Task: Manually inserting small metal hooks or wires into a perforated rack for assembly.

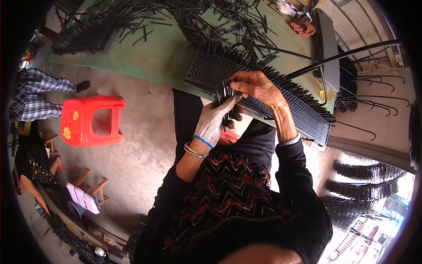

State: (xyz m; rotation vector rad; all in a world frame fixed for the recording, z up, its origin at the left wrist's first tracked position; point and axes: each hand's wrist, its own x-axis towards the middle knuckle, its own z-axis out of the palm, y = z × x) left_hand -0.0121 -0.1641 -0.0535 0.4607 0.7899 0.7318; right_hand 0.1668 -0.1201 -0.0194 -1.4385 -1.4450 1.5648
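Observation:
My left hand [210,119], in a white glove with a blue cuff edge and dark-stained fingertips, is closed round a bundle of thin black rods [223,94]. The fingers of my right hand [259,90], which is bare, are bent and pinched at the upper ends of that bundle. Exactly which rod they grip is hidden. Just beyond both hands lies a long black board full of small holes [206,70]. Along its far side a dense row of upright black rods [303,97] stands in the holes.
Loose black rods [206,22] are heaped on the green tabletop [162,57]. Another rod-filled board [94,37] sits at the far left. Long hooked metal rods [343,57] jut over the table's right side. A red plastic stool [83,119] and a person in checked trousers [41,94] are at left.

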